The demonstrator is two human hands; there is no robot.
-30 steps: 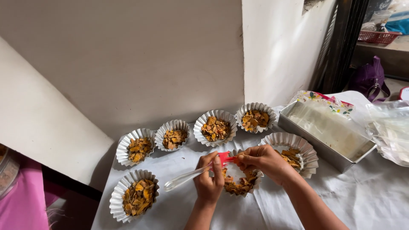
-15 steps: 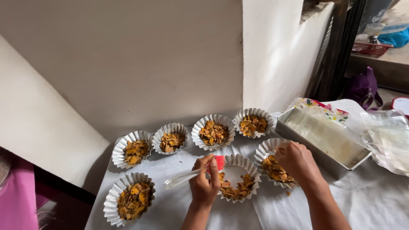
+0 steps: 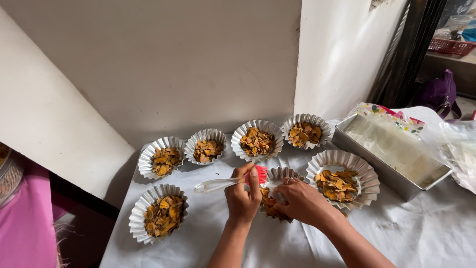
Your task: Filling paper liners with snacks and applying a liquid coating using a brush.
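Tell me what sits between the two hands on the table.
In the head view, a fluted foil cup of orange-brown pieces sits between the left hand and right hand.

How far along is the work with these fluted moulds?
Six moulds already hold orange-brown chips, such as the front-left mould and the big mould. In hand: the left hand holds a brush with red bristles over the middle mould, which the right hand steadies. No empty mould shows, so this looks like the last one.
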